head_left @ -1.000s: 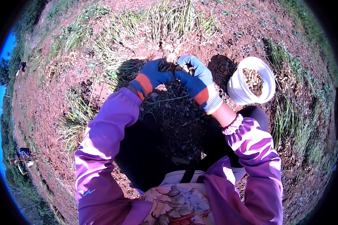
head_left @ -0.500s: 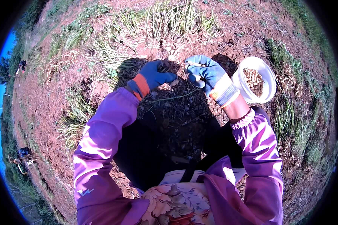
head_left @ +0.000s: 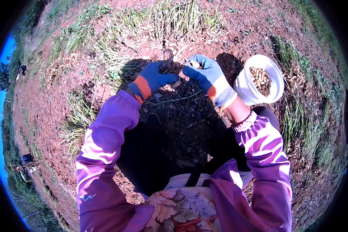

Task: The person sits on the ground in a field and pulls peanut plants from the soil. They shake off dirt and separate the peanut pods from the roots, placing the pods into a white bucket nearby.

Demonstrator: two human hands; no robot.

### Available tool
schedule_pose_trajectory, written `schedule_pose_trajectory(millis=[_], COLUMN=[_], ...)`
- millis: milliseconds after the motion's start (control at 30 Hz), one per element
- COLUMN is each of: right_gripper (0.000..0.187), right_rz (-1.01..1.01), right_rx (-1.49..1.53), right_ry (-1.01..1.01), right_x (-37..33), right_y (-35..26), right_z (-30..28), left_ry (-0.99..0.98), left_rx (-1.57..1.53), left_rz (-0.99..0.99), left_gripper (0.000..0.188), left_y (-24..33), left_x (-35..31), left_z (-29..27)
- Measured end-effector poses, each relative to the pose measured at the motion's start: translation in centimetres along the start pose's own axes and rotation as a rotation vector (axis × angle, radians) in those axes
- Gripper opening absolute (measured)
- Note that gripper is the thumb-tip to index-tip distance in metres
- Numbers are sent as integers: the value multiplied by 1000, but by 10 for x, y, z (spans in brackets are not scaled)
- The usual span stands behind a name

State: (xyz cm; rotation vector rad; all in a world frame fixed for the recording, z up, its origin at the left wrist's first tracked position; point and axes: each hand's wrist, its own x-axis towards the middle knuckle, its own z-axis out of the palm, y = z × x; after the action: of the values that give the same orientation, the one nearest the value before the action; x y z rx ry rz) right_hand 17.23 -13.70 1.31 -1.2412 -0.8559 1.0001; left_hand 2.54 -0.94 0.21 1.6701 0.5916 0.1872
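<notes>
The fingers of the left hand [head_left: 154,77] grip a dark, tangled root clump [head_left: 170,69], with the thumb stretched toward the right hand. A pale pod [head_left: 176,84] shows just beside that thumb's tip. The fingers of the right hand [head_left: 208,74] are curled around a few pale peanut pods [head_left: 195,64], which peek out at the top of the grasp; how many is hidden. The two hands are near each other, with the root clump between them on the left hand's side, above shaded ground.

Both hands wear blue gloves with orange bands at the wrist; the right cuff [head_left: 225,94] continues in white and grey. Next come the sleeves of a purple jacket [head_left: 104,149]. Its left sleeve carries a pale zigzag emblem [head_left: 87,197], a shape rather than lettering. A floral-print garment [head_left: 178,210] shows between the jacket's front edges.

To the right of the right hand, and apart from it, a white bucket [head_left: 244,91] stands on the reddish soil [head_left: 236,40], partly filled with harvested pods [head_left: 261,82]. Pulled plants [head_left: 181,19] with long green stems lie beyond the hands, and more greenery [head_left: 294,120] lies right of the bucket.
</notes>
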Motion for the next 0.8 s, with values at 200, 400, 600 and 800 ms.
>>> schedule_pose_trajectory(millis=[200, 400, 600, 800], right_gripper=[3, 8, 14, 8], right_rz=[205, 214, -162, -256], right_rx=[358, 463, -806, -822], right_ry=[-23, -171, 54, 270], right_x=[0, -5, -10, 2], right_y=[-1, -3, -19, -22], right_z=[-10, -25, -11, -71], left_ry=[-21, -194, -35, 135], left_rx=[20, -141, 3, -193], left_rz=[2, -10, 75, -34], left_gripper=[33, 38, 26, 28], left_y=[-13, 2, -3, -11], left_x=[-2, -5, -13, -19], left_z=[-1, -2, 4, -43])
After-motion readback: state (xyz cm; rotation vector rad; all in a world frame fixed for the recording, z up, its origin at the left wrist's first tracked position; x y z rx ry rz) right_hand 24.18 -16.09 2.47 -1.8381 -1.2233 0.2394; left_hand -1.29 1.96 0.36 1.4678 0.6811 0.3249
